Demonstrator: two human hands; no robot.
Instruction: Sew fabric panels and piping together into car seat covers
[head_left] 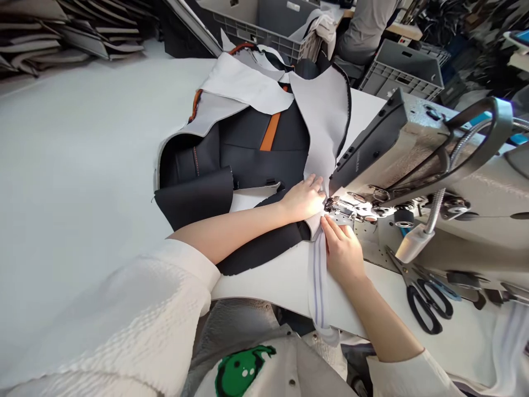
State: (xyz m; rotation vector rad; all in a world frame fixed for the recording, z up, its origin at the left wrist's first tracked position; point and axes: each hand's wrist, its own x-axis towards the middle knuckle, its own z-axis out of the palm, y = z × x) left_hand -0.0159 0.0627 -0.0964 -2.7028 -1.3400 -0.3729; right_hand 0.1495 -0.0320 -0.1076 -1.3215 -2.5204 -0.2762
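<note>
Head view: pale panel (pixel 324 116) lies directly under the left grip (pixel 303 198)

The table (pixel 82 165) looks hard and smooth, with a soft sheen toward nine o'clock. The sewn cover (pixel 268 165) near twelve o'clock has a matt, leather-like black face and felt-like pale grey backing; its orange strip (pixel 270 132) is smooth. Toward five o'clock, the tape (pixel 318 281) is thin cloth. The sewing machine (pixel 384 160) at three o'clock is painted metal; the scissors (pixel 425 298) at four, metal with smooth black plastic-looking handles. The crate (pixel 407 63) at two is matt grey plastic; the sleeve (pixel 136 314) at eight, rough-textured cloth.
</note>
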